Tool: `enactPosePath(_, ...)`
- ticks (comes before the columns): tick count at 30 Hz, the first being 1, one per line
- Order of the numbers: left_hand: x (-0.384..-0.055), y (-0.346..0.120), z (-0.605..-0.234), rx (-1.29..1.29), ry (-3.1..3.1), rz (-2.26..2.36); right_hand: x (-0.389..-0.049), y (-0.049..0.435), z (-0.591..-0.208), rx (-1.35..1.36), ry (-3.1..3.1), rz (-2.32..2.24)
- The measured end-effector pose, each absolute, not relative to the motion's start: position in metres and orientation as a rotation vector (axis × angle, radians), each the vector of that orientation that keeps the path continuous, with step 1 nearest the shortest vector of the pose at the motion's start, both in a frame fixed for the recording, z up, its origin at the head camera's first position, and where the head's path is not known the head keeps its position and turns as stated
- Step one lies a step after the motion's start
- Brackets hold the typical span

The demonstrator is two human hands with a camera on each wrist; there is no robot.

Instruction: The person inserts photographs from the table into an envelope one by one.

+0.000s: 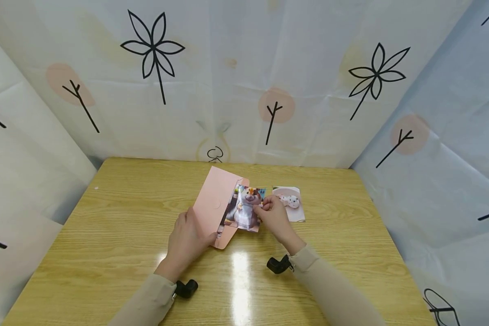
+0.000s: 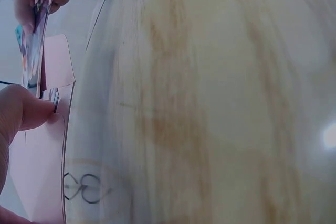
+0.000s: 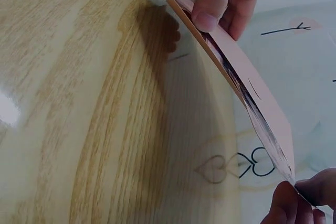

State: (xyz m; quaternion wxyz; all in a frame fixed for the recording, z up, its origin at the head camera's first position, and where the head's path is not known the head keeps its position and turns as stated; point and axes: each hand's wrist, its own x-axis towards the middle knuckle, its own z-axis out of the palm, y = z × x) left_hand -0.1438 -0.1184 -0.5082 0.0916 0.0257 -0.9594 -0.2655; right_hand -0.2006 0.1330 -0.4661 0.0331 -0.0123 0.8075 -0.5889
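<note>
A pink envelope [image 1: 212, 194] is held at a slant above the table by my left hand [image 1: 186, 242], its thumb at the open side. My right hand [image 1: 275, 219] pinches the right edge of a glossy photo [image 1: 248, 210] of a cartoon animal. The photo's left part overlaps the envelope's opening; how far it reaches inside is hidden. In the left wrist view, the left thumb [image 2: 31, 108] presses by the opening, where edges of other prints show. Dark picture edges show between the layers of the envelope [image 3: 265, 93] in the right wrist view.
Just beyond the right hand, another photo [image 1: 295, 213] with a white spotted object lies on the wooden table [image 1: 330, 240]. White cloth [image 1: 228, 90] with printed plants hangs behind and at both sides. Black wrist-worn devices [image 1: 186, 288] sit at both cuffs.
</note>
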Motion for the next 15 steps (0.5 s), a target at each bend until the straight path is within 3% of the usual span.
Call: enactPosePath(15, -0.143, -0.116, -0.508, 0.108, -2.843, -0.795, -0.193, 0.118, -0.469, -0.086, 2.553, -1.795)
